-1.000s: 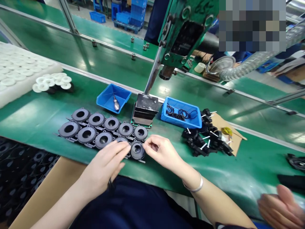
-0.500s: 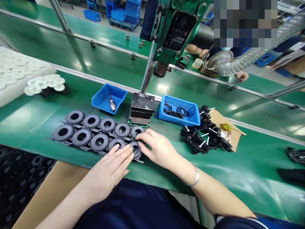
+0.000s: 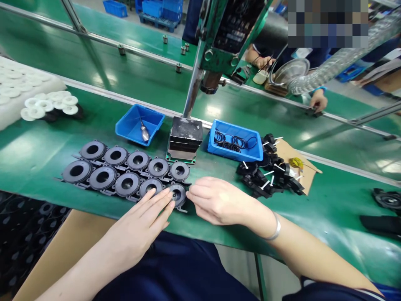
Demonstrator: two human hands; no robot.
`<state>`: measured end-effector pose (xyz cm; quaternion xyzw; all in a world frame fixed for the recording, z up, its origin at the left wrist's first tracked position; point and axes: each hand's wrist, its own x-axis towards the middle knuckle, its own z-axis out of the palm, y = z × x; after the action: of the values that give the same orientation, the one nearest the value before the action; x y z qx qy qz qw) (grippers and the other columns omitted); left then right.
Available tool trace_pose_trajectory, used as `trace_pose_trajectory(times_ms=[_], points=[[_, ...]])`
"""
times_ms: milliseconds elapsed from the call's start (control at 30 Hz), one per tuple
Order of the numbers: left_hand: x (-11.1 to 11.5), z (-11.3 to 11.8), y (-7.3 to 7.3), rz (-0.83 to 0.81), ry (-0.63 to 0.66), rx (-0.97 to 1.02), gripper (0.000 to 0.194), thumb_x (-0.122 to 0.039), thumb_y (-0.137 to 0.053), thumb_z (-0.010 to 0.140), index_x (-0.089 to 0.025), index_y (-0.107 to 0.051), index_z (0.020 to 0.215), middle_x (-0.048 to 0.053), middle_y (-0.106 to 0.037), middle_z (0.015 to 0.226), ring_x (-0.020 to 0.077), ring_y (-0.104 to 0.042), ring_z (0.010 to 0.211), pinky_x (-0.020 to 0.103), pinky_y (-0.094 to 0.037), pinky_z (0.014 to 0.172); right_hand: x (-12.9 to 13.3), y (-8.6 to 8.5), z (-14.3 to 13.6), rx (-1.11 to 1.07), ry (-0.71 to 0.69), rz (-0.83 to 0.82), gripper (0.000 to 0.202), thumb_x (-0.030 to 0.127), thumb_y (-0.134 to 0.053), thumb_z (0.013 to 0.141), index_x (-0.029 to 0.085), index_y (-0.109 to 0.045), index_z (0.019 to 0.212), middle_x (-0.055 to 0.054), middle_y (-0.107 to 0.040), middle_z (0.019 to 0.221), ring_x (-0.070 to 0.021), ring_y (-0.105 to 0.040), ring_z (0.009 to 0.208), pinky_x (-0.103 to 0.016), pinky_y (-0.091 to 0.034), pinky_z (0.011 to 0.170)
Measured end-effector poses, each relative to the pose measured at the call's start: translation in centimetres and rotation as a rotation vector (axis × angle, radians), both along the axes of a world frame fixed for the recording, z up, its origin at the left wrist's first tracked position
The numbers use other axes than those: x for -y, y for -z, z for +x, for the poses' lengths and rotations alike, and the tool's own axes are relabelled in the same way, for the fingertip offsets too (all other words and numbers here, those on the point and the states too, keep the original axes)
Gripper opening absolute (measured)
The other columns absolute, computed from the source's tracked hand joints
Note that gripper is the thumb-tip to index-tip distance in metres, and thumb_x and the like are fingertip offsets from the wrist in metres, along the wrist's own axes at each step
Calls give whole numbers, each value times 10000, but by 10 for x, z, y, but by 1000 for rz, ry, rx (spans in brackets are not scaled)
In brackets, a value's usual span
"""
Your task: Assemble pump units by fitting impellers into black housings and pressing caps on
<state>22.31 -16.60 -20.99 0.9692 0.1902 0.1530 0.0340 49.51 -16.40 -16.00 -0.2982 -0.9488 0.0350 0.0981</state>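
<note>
Two rows of black round plastic housings (image 3: 127, 184), each with a central hole, lie side by side on the green bench. My left hand (image 3: 145, 221) rests over the near row's right end with its fingers stretched out, the fingertips on the last two housings. Just right of the near-row end housing (image 3: 178, 193), my right hand (image 3: 216, 200) has its fingers curled together at the housing's edge. Whatever is between those fingers, if anything, is hidden. The far-row end housing (image 3: 180, 171) is uncovered.
Behind the rows stand a press (image 3: 184, 138), a blue bin (image 3: 131, 127) with a screwdriver (image 3: 144, 132), and a blue bin (image 3: 233, 156) of black rings. Black parts with white pins (image 3: 266, 179) lie right, white rings (image 3: 46, 104) left. A co-worker's hand (image 3: 318, 101) is across the bench.
My right hand has moved right, off the far-row end housing, and its fingers have drawn together. My left hand stays on the near row. The view has shifted slightly.
</note>
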Motion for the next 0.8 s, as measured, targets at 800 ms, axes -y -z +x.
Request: trace_pose_trajectory(times_ms=[800], points=[[6, 10, 24, 188, -51, -4, 511, -116, -527, 950, -161, -489, 1458, 139, -474, 1542, 312, -314, 1499, 543, -235, 1247, 19, 82, -9, -827, 569, -156, 151, 167, -479, 927, 158, -591, 1029, -24, -563, 792, -121, -529, 667, -234, -470, 621]])
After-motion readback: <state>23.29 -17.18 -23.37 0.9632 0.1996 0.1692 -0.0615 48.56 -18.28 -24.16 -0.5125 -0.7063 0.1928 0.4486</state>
